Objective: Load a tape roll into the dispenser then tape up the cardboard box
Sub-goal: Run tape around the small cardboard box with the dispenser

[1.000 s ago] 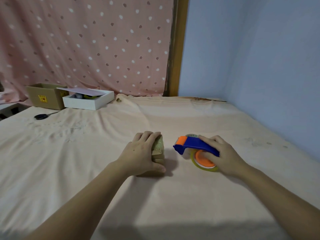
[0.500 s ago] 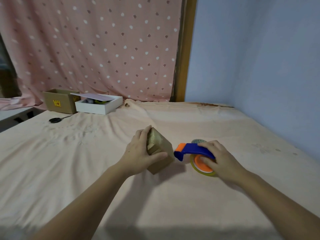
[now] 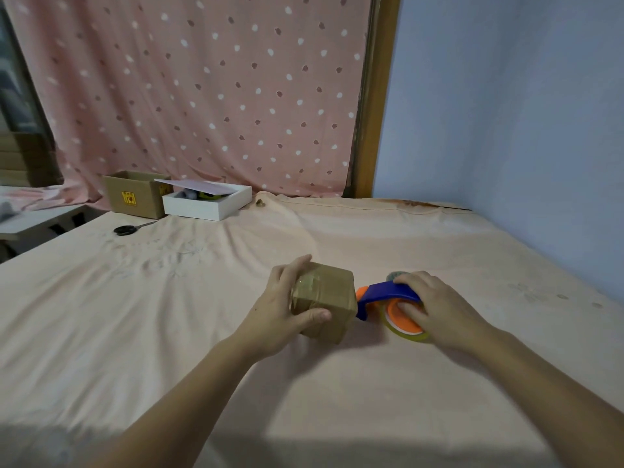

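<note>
A small brown cardboard box [image 3: 329,298] with shiny tape across its top sits tilted on the peach sheet at the centre. My left hand [image 3: 282,307] grips its left side, thumb along the front edge. Right of it lies a blue and orange tape dispenser [image 3: 380,293] with a clear tape roll [image 3: 407,334] on its orange hub. My right hand [image 3: 435,307] holds the dispenser by handle and hub. The dispenser's front end touches the box's right side.
Black-handled scissors [image 3: 126,229] lie far left on the sheet. Behind them stand an open cardboard box [image 3: 135,194] and a white box [image 3: 207,202] with a loose lid. A blue wall closes the right side, and a dotted pink curtain hangs behind.
My left hand has turned and tipped the small box so its taped top faces up. The dispenser in my right hand has stayed against the box's right side.
</note>
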